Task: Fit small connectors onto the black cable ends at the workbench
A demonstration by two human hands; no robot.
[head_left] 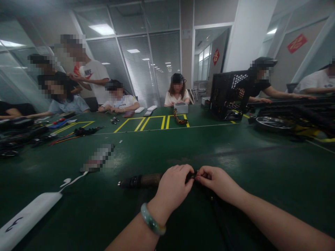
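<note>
Left hand (174, 188) curled, right hand (217, 181) pinching (fingers (202, 177) nearly meeting).

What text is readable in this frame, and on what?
"NIKE": on the white T-shirt of a standing person, far left, barely legible.
Too blurred to read: red door sign, red wall sign.
Not legible: dark mark on the white case, near left.
No text seen on the dark tool under the left hand.

Near edge of worktop (235, 146): left hand (174, 188) and right hand (216, 181) together on sleeved cable (141, 181); flat device (28, 216) far left; open case (230, 94) behind right.
</note>
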